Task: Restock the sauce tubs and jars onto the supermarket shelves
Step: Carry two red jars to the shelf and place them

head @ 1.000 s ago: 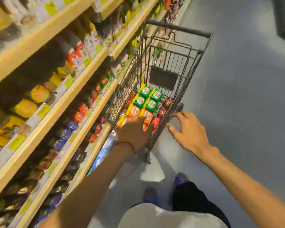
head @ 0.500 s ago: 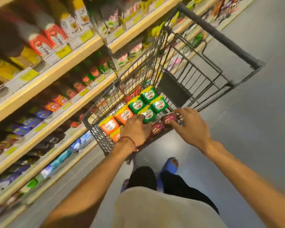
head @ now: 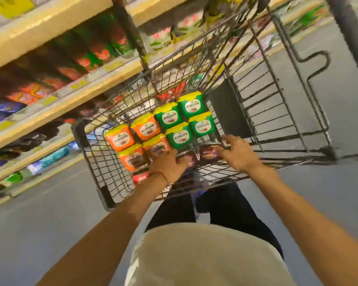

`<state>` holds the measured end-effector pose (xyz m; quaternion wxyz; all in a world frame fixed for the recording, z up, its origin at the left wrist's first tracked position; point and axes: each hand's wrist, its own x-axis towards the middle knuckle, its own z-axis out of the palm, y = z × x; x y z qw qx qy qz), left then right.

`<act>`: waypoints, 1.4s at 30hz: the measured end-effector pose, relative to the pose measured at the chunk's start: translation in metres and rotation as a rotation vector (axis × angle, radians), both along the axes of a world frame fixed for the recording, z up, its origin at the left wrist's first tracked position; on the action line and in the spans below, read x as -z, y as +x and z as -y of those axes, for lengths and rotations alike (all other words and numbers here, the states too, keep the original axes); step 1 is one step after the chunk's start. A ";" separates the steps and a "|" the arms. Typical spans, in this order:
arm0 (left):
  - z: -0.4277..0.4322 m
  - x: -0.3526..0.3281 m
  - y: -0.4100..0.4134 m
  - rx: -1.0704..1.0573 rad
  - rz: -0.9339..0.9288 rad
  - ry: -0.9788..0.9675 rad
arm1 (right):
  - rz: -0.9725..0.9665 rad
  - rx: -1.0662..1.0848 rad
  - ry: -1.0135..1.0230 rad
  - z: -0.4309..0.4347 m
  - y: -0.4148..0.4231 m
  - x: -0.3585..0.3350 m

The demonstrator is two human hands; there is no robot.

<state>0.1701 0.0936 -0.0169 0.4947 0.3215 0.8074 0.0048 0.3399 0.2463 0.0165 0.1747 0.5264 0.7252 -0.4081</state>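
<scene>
A wire shopping cart (head: 277,112) stands beside the shelves (head: 74,87). In its basket sit several orange sauce tubs (head: 146,129) and several green sauce tubs (head: 191,106), all with yellow lids. Dark red jars (head: 208,152) line the near side. My left hand (head: 170,164) reaches in beside the nearest orange tub, its fingers curled over a dark red jar (head: 191,159). My right hand (head: 239,154) is spread low in the basket, thumb against another dark red jar. The view is blurred.
Yellow-edged shelves on the left hold red, green and purple packets. The cart's black handle (head: 347,27) points away at the top right. Grey floor (head: 339,203) lies on both sides. My legs stand just behind the cart's near end.
My head has tipped down and closer, so the cart fills more of the view. Both hands have sunk deeper among the jars at the basket's near side.
</scene>
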 end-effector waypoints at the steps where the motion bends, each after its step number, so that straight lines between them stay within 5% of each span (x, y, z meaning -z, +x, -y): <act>1: -0.003 0.009 0.000 -0.007 -0.003 -0.018 | 0.016 -0.006 -0.031 -0.004 0.000 0.011; 13: -0.023 0.107 0.020 -0.347 0.171 -0.211 | 0.143 -0.220 -0.199 -0.025 -0.012 0.121; 21: -0.032 0.154 0.046 -0.669 0.146 -0.163 | 0.197 -0.245 -0.315 -0.036 0.000 0.185; 30: -0.035 0.177 0.058 -0.807 0.070 -0.104 | 0.061 -0.016 -0.341 -0.042 0.017 0.226; 42: -0.043 0.210 0.058 -0.922 0.228 0.035 | 0.012 0.225 -0.514 -0.034 0.007 0.251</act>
